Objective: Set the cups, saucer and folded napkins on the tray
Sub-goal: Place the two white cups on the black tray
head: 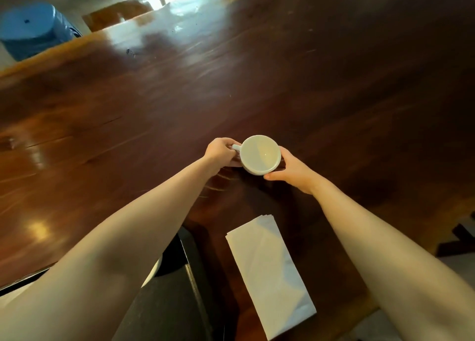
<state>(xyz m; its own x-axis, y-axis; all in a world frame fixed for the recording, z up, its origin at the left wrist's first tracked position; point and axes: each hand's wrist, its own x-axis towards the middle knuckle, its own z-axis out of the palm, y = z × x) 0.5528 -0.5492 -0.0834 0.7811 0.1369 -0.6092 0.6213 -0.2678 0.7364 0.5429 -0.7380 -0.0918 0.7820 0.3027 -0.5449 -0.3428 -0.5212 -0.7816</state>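
A white cup (260, 154) stands upright and empty at the middle of the dark wooden table (334, 83). My left hand (223, 152) pinches its handle on the left side. My right hand (290, 169) cups its right wall. Nearer to me, folded white napkins (270, 271) lie in a stack on the table. Left of them is a dark tray (177, 297), mostly hidden under my left forearm. A white rounded piece (154, 271) shows on it beside my arm; I cannot tell what it is.
The table's near edge runs along the lower right, with pale floor (457, 268) beyond it. A blue stool (33, 29) and a wooden chair (120, 12) stand past the table's far left edge.
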